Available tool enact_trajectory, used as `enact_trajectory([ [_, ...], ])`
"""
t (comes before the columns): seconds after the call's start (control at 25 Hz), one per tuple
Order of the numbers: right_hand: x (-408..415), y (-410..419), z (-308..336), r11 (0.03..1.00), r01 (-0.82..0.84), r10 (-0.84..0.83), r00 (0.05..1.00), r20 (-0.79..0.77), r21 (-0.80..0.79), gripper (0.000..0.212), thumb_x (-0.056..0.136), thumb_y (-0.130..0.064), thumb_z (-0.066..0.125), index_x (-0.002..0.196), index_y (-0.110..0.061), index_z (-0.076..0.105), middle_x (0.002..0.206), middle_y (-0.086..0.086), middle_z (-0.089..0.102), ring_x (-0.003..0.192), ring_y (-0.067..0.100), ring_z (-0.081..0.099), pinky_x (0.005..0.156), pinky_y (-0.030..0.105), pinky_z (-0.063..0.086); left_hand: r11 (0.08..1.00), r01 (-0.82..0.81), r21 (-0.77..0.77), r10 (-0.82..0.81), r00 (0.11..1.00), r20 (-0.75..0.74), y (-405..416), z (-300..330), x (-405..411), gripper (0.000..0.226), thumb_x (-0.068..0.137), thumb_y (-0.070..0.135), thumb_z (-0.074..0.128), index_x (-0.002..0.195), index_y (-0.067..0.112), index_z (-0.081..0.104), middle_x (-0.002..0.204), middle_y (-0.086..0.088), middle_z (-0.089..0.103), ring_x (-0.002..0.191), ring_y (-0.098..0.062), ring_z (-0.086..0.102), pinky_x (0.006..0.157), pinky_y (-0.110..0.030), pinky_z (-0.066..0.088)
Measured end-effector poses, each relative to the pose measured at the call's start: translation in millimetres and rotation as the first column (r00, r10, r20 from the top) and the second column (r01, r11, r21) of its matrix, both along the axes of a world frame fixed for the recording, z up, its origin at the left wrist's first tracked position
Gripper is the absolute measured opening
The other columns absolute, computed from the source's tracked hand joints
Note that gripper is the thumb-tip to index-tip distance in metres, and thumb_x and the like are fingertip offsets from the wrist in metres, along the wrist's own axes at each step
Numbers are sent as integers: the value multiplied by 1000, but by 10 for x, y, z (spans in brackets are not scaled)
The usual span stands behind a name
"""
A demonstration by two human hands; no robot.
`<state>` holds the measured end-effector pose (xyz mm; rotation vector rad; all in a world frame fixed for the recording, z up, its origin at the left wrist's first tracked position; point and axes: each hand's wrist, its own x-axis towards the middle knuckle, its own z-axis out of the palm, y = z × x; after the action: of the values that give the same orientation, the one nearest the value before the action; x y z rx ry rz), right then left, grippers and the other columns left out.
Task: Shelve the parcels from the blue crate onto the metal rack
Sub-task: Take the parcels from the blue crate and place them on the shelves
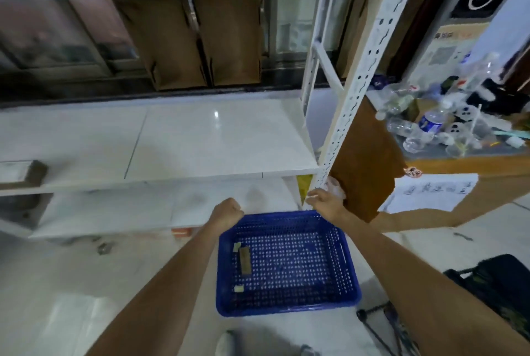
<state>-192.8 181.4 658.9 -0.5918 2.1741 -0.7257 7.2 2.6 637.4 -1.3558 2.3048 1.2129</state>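
The blue crate (286, 307) stands on the tiled floor in front of the white metal rack (348, 91). Only a few small scraps of cardboard (244, 260) lie on its perforated bottom. My left hand (228, 209) is curled into a fist at the crate's far left corner and seems to grip the rim. At the far right corner, beside the rack's front post, my right hand (325, 200) has its fingers curled over the rim. One parcel (23, 173), pale on top with brown sides, sits at the left end of the middle shelf (218, 140).
A lower shelf (114, 212) runs just above the floor. Brown cardboard (364, 160) leans right of the post, with a printed sheet (430, 195) and a low table of plastic bottles (430, 123) beyond. A black stand (499, 284) is at the right.
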Motion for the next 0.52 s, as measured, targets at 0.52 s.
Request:
enact_trajectory([
  [0.52,172,-748,-2891,936,-339,324,936,139,95,39,103,-38,39,136,-21,50,141,5,50,125,29,49,103,41,40,842,-487,230,471,873,122,99,-2834,76,28,99,8,38,117,1,58,73,-7,54,52,-14,41,53,-29,39],
])
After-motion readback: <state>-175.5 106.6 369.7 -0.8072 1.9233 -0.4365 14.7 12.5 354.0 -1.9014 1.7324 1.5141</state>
